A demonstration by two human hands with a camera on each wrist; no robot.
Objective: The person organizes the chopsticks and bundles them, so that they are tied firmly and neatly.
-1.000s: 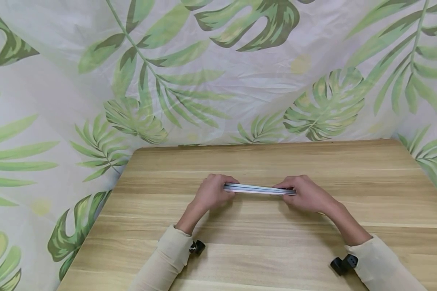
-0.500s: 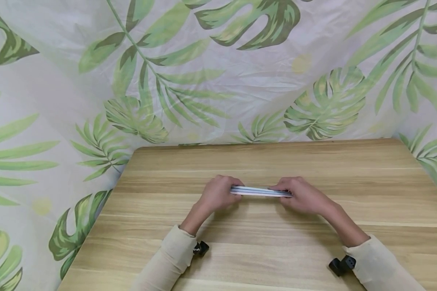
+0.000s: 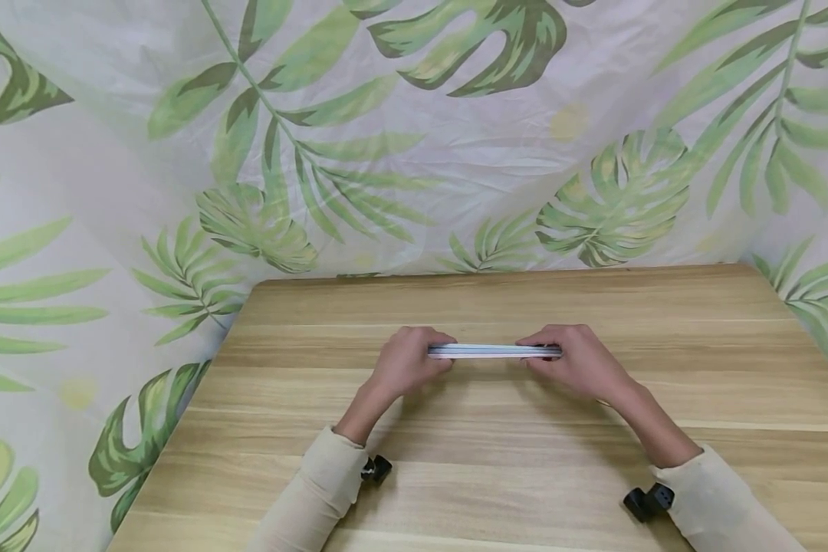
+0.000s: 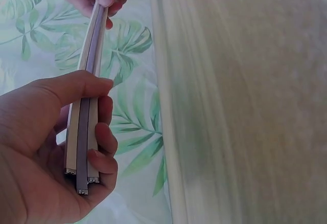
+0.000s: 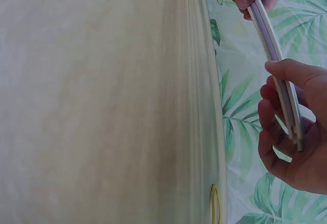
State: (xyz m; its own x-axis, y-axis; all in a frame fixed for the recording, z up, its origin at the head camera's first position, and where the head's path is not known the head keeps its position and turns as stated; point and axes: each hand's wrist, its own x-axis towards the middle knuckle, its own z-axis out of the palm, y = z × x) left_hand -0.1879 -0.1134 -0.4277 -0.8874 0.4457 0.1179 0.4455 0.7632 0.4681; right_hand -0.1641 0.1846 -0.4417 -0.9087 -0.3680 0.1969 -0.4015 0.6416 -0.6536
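Observation:
A bundle of slim, long strips [image 3: 484, 351], pale with a grey-lilac one between, stretches level between my two hands above the wooden table. My left hand [image 3: 409, 360] grips its left end, thumb on top and fingers curled beneath. In the left wrist view the near ends of the strips [image 4: 83, 127] look small and jagged, and one sticks out past the others. My right hand [image 3: 579, 360] holds the other end. The right wrist view has the thumb pressed on the strips [image 5: 283, 88], their uneven ends lying toward the palm.
A thin yellow loop [image 5: 214, 203], like a rubber band, lies on the table [image 3: 483, 475] near my right wrist. Leaf-printed cloth [image 3: 483, 153] hangs behind and beside the table. Black wrist cameras [image 3: 648, 503] sit at both sleeve cuffs.
The bundle shifts right with my left hand, then back left. Its lower right end has come up, so it now lies level. Both hands keep hold of it.

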